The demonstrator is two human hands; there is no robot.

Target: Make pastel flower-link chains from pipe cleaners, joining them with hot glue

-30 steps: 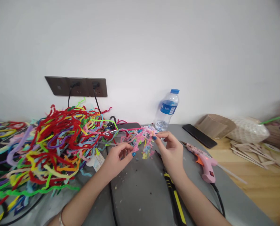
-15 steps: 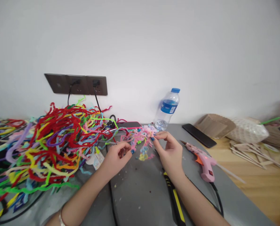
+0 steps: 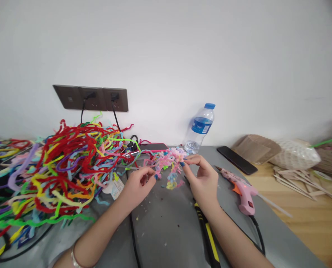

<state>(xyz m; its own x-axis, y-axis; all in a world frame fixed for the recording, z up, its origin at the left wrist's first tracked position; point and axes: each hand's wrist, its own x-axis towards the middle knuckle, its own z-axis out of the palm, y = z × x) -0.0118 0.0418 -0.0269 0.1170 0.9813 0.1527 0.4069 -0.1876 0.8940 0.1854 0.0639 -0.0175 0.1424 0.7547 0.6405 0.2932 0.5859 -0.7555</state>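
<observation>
Here, pinches the fuzzy pastel cluster (image 3: 166,162) in front of the bottle (image 3: 202,126), left hand (image 3: 136,188) at a pink end, right hand (image 3: 204,179) at the right edge, apparently for steadiness; has the glue gun (image 3: 246,197) beside the right forearm (image 3: 229,232), likely for handiness.

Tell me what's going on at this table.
A person is working with both bare hands on a small, pastel, flower-like piece. The left hand pinches its near left edge, while the right hand pinches its right side. A big tangle of colorful fuzzy stems lies to the left. To the right, a pink glue gun lies unheld, and a yellow-and-black-handled tool rests beside the right forearm.
</observation>
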